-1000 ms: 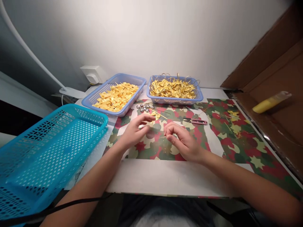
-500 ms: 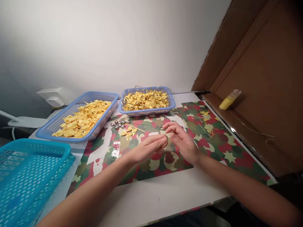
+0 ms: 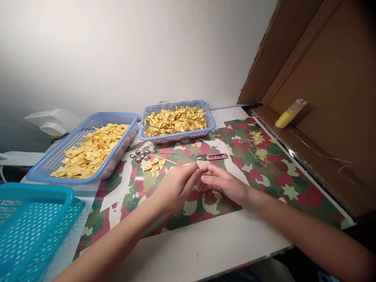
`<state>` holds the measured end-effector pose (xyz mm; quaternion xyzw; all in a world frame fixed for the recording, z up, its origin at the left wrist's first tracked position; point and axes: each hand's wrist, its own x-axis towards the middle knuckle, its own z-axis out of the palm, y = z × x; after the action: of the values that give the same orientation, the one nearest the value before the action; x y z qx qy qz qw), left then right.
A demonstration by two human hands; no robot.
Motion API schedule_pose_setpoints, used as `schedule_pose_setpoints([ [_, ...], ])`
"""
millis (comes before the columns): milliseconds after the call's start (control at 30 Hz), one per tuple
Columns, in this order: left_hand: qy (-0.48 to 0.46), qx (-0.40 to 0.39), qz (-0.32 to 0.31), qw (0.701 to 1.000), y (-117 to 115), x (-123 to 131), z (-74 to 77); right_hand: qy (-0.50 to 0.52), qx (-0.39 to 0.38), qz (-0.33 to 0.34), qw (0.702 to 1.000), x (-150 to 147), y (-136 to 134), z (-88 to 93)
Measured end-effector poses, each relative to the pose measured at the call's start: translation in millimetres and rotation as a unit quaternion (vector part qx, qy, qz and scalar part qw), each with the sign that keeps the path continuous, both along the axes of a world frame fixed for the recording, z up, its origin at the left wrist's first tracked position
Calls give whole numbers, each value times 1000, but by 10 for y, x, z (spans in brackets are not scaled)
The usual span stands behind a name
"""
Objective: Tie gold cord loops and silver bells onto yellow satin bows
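steadiness likely helps: left hand (image 3: 178, 188) and right hand (image 3: 225, 183) meet curled, any grip impossible to tell, snips (image 3: 212, 158) at one o'clock.

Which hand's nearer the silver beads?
Left. The left hand is right of the silver beads, closer to the table's front edge; the right hand is farther right.

12 o'clock: plain white wall (image 3: 141, 55). 9 o'clock: white boxy plastic fitting (image 3: 52, 124), with flat white plastic base (image 3: 23, 158) nearer. 2 o'clock: upright brown cardboard panel (image 3: 329, 82), edge rough.
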<state>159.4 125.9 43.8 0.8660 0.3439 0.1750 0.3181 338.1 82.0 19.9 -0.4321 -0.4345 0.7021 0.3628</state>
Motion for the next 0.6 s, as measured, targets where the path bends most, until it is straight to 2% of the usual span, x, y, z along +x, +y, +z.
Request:
schedule_pose_setpoints([
  [133, -51, -61, 42, 996, 99, -34, -63, -153, 61, -37, 986, -29, -39, -67],
  [200, -61, -71, 47, 995, 141, -66, -72, -265, 146, -32, 953, -83, -84, -82],
  [233, -53, -64, 35, 996, 163, -88, -63, -322, 198, -29, 925, -116, -109, -88],
  [300, -13, -31, -29, 999, 213, -149, -18, -407, 286, -17, 867, -178, -152, -106],
  [367, 53, 3, -115, 992, 273, -226, 44, -441, 325, 3, 837, -219, -181, -134],
  [433, 120, 11, -151, 981, 330, -304, 92, -441, 333, 15, 833, -232, -195, -164],
  [500, 168, 18, -141, 976, 375, -366, 109, -428, 332, 12, 840, -222, -197, -184],
  [600, 189, 41, -122, 973, 411, -418, 84, -397, 325, -1, 858, -189, -198, -190],
])
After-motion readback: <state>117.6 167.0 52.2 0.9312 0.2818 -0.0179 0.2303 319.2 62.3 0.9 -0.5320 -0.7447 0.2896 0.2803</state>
